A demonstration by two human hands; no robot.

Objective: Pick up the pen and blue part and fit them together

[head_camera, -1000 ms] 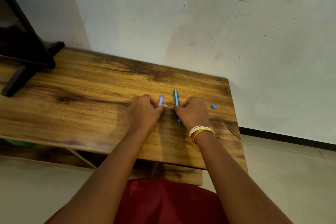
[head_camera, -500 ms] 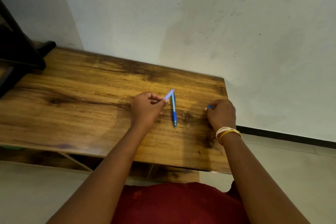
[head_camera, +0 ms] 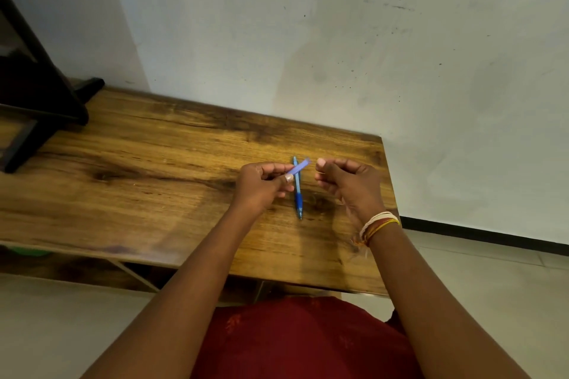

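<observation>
Left hand (head_camera: 261,184) pinches blurred blue strip (head_camera: 300,167), perhaps cap, over pen (head_camera: 297,191).

A second ago both hands lay knuckles-up on the desk (head_camera: 154,169), fingers meeting over the blue pen (head_camera: 298,191); now both are raised above it, the pen lying bare between them. The left hand (head_camera: 261,183) has lifted the pale blue strip (head_camera: 300,167) and pinches it aslant; the right hand (head_camera: 346,183), which had gone out to the small blue piece near the desk's right edge, has come back beside the strip, fingers curled, that piece no longer in sight.
</observation>
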